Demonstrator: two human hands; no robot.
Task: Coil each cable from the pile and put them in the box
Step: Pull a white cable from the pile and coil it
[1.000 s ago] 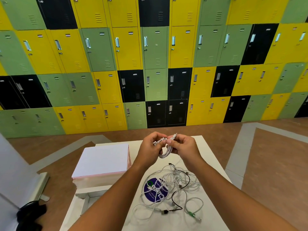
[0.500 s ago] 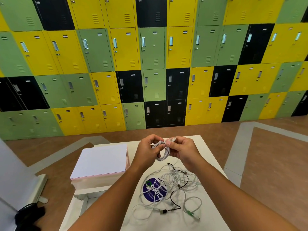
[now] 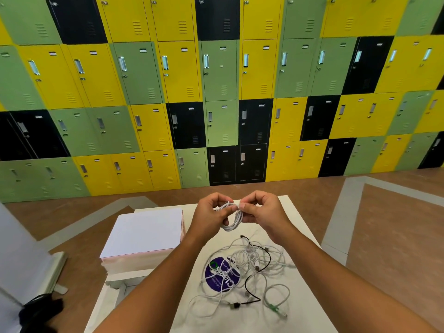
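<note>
Pinching a small coil of thin white cable at its top with left hand and right hand, fingers curled round the loops. Hanging under the fingertips as a tight oval bundle, perhaps braided. Beneath the wrists, a loose tangle of white and black cables on the white tabletop. Left of the left hand, a closed white rectangular box.

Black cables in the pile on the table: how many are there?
1: the black cable winds through the right side of the pile; more may lie hidden underneath.
</note>
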